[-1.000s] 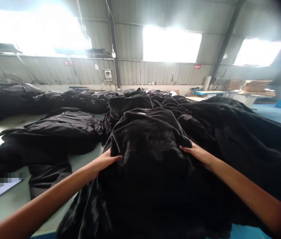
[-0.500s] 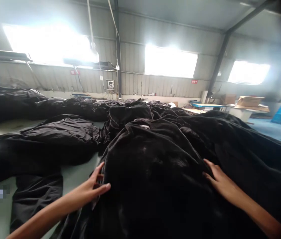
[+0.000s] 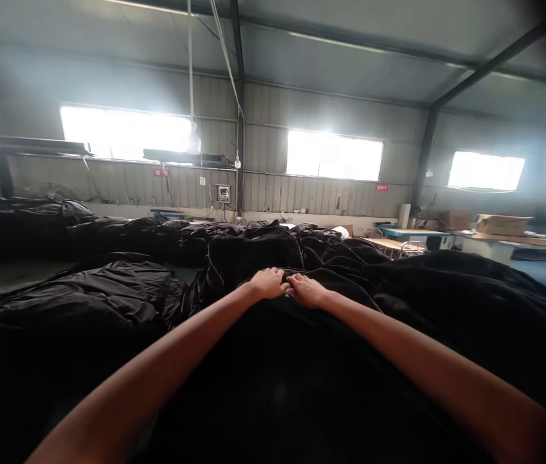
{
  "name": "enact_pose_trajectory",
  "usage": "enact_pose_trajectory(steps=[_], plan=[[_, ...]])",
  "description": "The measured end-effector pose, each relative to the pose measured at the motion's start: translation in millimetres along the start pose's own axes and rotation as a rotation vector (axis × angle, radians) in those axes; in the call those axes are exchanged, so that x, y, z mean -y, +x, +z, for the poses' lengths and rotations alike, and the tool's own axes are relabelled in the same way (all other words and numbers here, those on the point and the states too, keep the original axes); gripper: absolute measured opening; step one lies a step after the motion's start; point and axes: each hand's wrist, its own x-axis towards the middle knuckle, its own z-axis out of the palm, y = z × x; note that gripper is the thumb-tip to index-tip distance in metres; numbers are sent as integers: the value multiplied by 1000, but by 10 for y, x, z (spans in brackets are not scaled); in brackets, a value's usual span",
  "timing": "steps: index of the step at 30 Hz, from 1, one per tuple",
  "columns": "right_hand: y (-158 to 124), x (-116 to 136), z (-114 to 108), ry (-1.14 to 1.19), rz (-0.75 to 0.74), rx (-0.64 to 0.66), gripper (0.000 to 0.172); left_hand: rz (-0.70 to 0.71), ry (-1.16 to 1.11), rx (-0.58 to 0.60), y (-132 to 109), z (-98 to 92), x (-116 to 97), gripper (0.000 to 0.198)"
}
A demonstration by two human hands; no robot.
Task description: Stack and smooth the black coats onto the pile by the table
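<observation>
Checking in from a big metal-walled workshop: we've got our 2 bare hands right up against each other at the far edge of a black plush garment point(image 3: 273, 393), which lies in a thick, heavy spread across the lower half of the view. Our left hand point(image 3: 267, 283) and right hand point(image 3: 306, 290) are both curled over a fold of it, knuckles almost touching. It looks like a pinch on the edge, but the fingertips are tucked into the dark fabric, so we can't say for sure. Beyond the hands sits another black bundle point(image 3: 253, 252), and off to the left lie black padded jackets point(image 3: 84, 303) on a pale worktop point(image 3: 11, 274). Further back on the right, a cardboard box point(image 3: 502, 224) sits on a far worktop point(image 3: 505, 241), near a blue floor point(image 3: 543, 274). Our worry from here: the plush looks heavy and soft, so if the pinch is shallow, the edge could slide out of our fingers. Black on black also makes the folds hard to read under that window glare, so we could grab the wrong layer or snag the neighbouring bundle.
</observation>
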Motion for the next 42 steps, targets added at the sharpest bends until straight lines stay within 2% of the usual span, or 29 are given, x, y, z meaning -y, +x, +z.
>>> enact_pose_trajectory(steps=[2, 6, 8, 10, 13, 17, 19, 21, 25, 30, 33, 37, 39, 42], plan=[[85, -221, 424, 9, 52, 16, 54, 5, 11, 33, 104, 426, 176, 70], [-10, -544, 1179, 40, 172, 3, 73, 27, 24, -4, 94, 1218, 429, 92], [-52, -649, 1375, 49, 186, -20, 83, 17, 15, -29, 106, 1457, 466, 94], [-53, -722, 1444, 57, 164, -51, 89, 5, 5, -37, 145, 1573, 473, 90], [-29, -763, 1414, 69, 103, -75, 79, 16, 8, -46, 196, 1603, 480, 76], [-44, -726, 1332, 12, 44, -62, 41, 42, 21, -72, 179, 1571, 482, 61], [-59, -706, 1317, -18, 33, -65, 29, 36, 29, -72, 156, 1557, 472, 58], [-66, -702, 1323, -37, 23, -83, 27, 24, 32, -66, 140, 1546, 462, 57], [-42, -717, 1365, -73, 15, -100, 44, 28, 38, -76, 133, 1547, 459, 52], [14, -704, 1389, -139, -39, -90, 20, 34, 26, -99, 136, 1582, 492, 50], [9, -683, 1372, -164, -111, -207, 18, 75, -17, -177, 120, 1570, 501, 39], [-77, -621, 1271, -157, -221, -547, 20, 165, -112, -393, 52, 1492, 479, 17], [-139, -584, 1203, -119, -286, -686, 18, 218, -150, -495, 5, 1454, 460, 14], [-214, -557, 1130, -62, -345, -781, 16, 273, -187, -603, -49, 1424, 438, 16]])
